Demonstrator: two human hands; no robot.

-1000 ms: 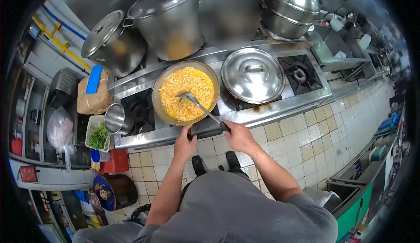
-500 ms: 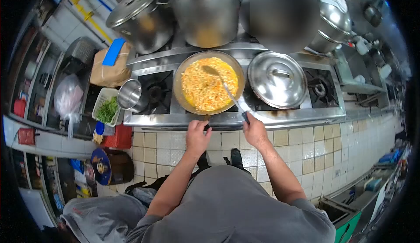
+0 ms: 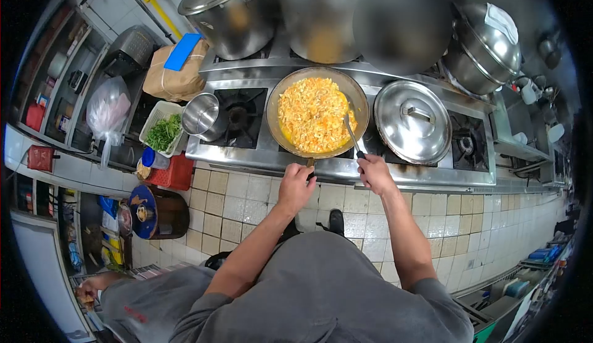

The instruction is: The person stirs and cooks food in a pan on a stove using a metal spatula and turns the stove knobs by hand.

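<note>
A wide frying pan on the stove holds a chopped yellow-orange mixture with yellow liquid round its edge. My left hand is closed around the pan's short handle at the stove's front edge. In my right hand is the dark handle of a long metal cooking spoon. The spoon reaches into the right side of the pan, with its tip low against the food and partly hidden. Right of the pan lies a round steel lid.
Large steel pots line the back. Left of the pan stand a steel pot, a basket of chopped greens and a brown paper package. Another person's hand and grey sleeve are at lower left.
The spoon has moved from the upper middle of the food to the pan's right side, its handle swinging with my right hand. The view has shifted, so the stove appears further right.
</note>
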